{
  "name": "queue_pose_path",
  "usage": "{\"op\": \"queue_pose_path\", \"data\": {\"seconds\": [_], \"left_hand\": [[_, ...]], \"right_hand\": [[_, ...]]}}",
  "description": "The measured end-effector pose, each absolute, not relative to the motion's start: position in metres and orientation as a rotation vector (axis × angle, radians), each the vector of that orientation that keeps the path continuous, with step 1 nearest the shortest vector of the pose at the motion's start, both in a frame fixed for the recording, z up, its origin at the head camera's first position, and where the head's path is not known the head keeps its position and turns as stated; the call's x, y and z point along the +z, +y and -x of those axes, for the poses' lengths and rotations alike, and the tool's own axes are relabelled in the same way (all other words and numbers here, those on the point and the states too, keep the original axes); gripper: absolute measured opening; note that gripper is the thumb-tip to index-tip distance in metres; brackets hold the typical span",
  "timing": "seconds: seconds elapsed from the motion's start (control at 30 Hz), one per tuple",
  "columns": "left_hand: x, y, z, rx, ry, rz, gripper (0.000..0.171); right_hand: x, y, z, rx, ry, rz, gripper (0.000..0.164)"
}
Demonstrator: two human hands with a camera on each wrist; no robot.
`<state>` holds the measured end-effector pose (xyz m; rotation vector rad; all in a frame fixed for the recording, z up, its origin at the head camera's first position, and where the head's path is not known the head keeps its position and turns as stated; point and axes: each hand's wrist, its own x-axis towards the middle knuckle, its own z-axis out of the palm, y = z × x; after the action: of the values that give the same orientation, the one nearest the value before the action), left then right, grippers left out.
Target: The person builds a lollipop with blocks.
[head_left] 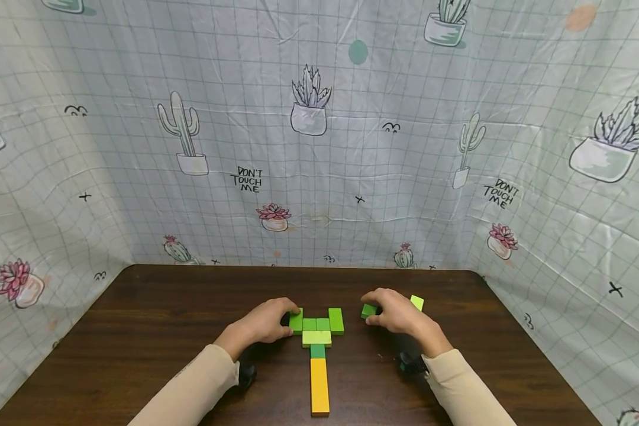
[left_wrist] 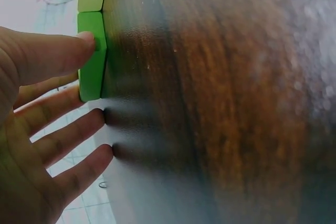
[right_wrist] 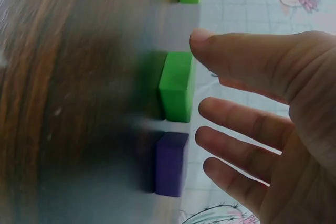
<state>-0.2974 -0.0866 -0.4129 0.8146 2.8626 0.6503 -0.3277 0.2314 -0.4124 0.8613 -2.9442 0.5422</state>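
Head view: left hand (head_left: 263, 324) rested against the left green block (head_left: 296, 320) of a flat block figure on the dark surface (head_left: 138, 331); right hand (head_left: 399, 315) sat over a small green block (head_left: 368, 310), a light green block (head_left: 417, 302) just behind it.

Left wrist view: thumb touched the green block (left_wrist: 93, 56), fingers (left_wrist: 68, 135) straight and spread.

Right wrist view: fingers (right_wrist: 247, 124) relaxed and apart, close to a green block (right_wrist: 177, 85) without gripping it; a purple block (right_wrist: 171, 163) lay beside it.

Purple block (right_wrist: 171, 163) hidden behind right hand (head_left: 399, 315) in head view. Tabletop (right_wrist: 79, 103) blurred in both wrist views. Yellow block (head_left: 319, 386) nearly cut by bottom edge.
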Motion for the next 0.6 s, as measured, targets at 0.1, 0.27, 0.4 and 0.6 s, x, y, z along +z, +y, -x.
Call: {"op": "queue_pose_path", "data": {"seconds": [0.1, 0.27, 0.4, 0.6], "left_hand": [[-0.4137, -0.0869, 0.2972, 0.651, 2.864, -0.812, 0.041], [-0.4139, -0.0871, 0.2972, 0.652, 2.868, -0.816, 0.041], [-0.4133, -0.0869, 0.2969, 0.647, 2.87, -0.818, 0.041], [-0.4136, -0.0872, 0.297, 0.643, 2.874, -0.809, 0.041]], "right_hand": [[-0.4144, 0.2319, 0.3287, 0.502, -2.948, -0.835, 0.041], [-0.418, 0.2315, 0.3295, 0.478, -2.95, -0.806, 0.034], [-0.42, 0.231, 0.3299, 0.479, -2.959, -0.792, 0.03], [-0.4216, 0.2295, 0.3299, 0.478, -2.954, -0.787, 0.029]]}}
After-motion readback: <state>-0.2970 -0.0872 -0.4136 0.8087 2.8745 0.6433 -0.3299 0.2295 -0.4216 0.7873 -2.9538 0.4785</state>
